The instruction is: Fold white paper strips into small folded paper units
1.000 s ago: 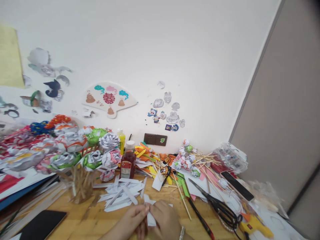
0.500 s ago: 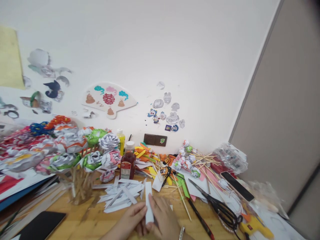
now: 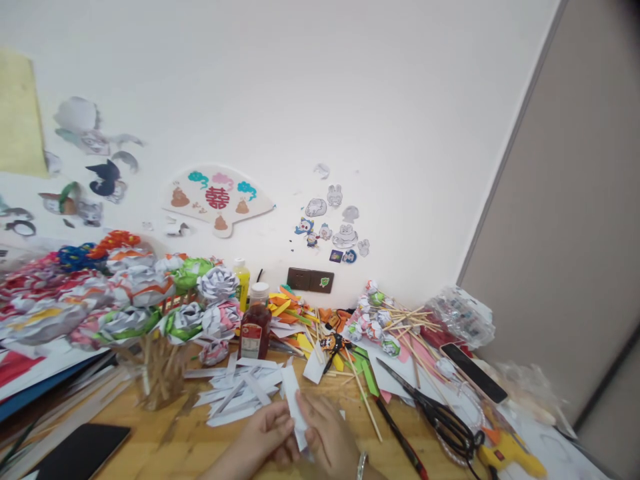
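Observation:
Low in the middle of the head view, both hands meet over a wooden table (image 3: 165, 443). My left hand (image 3: 265, 437) and my right hand (image 3: 327, 437) pinch a narrow white paper strip (image 3: 291, 395) that sticks up between them, tilted a little to the left. Fingers of both hands are closed on its lower end. Just beyond the hands lies a heap of similar white paper strips (image 3: 240, 390).
Paper flowers on sticks (image 3: 125, 300) crowd the left. A red bottle (image 3: 255, 327) and yellow bottle (image 3: 243, 280) stand behind the strips. Skewers (image 3: 400, 320), black scissors (image 3: 435, 413), a phone (image 3: 473, 372) and a yellow glue gun (image 3: 510, 450) lie right. Another phone (image 3: 83, 452) lies front left.
The paper strip, folded low between the hands a second ago, now stands up and leans left. The hands have shifted slightly.

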Motion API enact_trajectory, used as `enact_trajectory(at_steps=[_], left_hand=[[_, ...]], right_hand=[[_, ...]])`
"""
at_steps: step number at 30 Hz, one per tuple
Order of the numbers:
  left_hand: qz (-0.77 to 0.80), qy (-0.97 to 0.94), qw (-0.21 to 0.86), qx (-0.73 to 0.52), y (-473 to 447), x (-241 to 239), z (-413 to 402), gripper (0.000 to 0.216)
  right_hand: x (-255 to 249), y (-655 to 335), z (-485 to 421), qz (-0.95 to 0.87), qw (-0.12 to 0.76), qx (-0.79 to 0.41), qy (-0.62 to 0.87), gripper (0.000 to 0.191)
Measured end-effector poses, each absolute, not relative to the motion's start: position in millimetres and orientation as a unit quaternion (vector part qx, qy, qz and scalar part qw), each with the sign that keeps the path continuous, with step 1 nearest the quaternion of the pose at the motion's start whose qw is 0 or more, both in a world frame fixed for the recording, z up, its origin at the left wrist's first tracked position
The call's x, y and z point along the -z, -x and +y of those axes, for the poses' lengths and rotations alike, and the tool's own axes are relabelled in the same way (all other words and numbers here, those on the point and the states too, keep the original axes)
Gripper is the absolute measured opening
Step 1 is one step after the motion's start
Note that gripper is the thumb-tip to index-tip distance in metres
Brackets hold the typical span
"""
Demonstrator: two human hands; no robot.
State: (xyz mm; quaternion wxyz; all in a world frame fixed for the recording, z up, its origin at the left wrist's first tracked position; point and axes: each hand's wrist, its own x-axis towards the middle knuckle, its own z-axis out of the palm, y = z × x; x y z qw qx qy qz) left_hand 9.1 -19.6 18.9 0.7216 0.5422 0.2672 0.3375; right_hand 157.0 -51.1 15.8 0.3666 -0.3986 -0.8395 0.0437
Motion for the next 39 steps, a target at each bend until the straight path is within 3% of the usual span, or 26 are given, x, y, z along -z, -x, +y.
enact_trajectory(at_steps=[10,18,27,39], left_hand=[[0.248,-0.512,0.741,-0.358,-12.0,-11.0,-13.1,0.045],[0.289,-0.487,0.743,-0.357,-13.2,-5.8,-8.5,0.037],[0.283,-0.424,0.756,-0.412,-12.0,-13.4,-12.7,0.027],[0.257,-0.425,0.771,-0.400,-7.9,-17.7,-11.9,0.023]], right_hand=[[-19.5,-158.4,-52.6,-0.843,0.376,0.021,0.385,0.036],[-10.3,-155.7,-53.8,-0.763,0.462,0.037,0.450,0.018],[-14.8,-155.4,-52.3,-0.795,0.450,0.004,0.407,0.024],[-14.2,-161.8,-49.5,-0.813,0.429,-0.020,0.393,0.012]])
